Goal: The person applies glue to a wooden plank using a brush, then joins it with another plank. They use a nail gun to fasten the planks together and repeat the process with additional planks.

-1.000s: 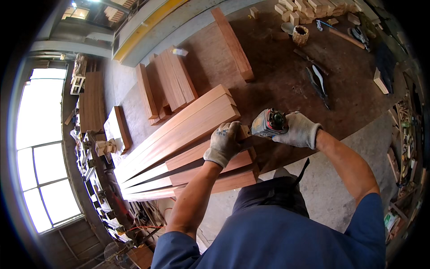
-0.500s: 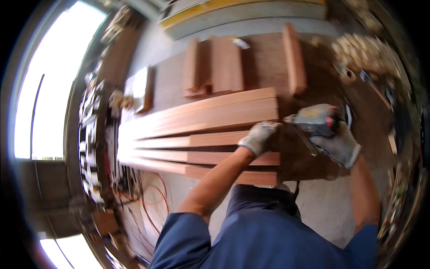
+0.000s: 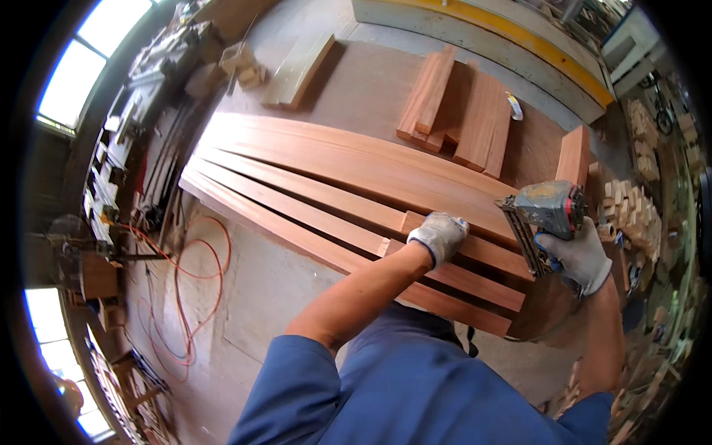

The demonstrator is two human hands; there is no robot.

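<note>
Long reddish-brown wooden boards (image 3: 319, 159) and narrower strips lie side by side, with dark gaps between the strips. Shorter wood pieces (image 3: 475, 285) lie at the strips' right ends. My left hand (image 3: 440, 236), in a pale work glove, rests on the strips with its fingers curled in; what they hold, if anything, is hidden. In my gloved right hand (image 3: 582, 256) is a grey nail gun (image 3: 547, 208), gripped by its handle at the boards' right ends. Its slanted magazine points down toward the near side; whether its nose touches wood I cannot tell.
Short planks (image 3: 475, 119) lie beyond the boards, and a pale plank (image 3: 300, 70) sits at far left. Stacked small blocks (image 3: 630, 211) stand at right. An orange hose (image 3: 182, 297) coils on the left floor. A yellow-edged bench (image 3: 512, 44) runs along the back.
The view has swung left, so the scene appears turned and shifted right. My left hand has moved left along the wood from its right end. The nail gun stays in my right hand.
</note>
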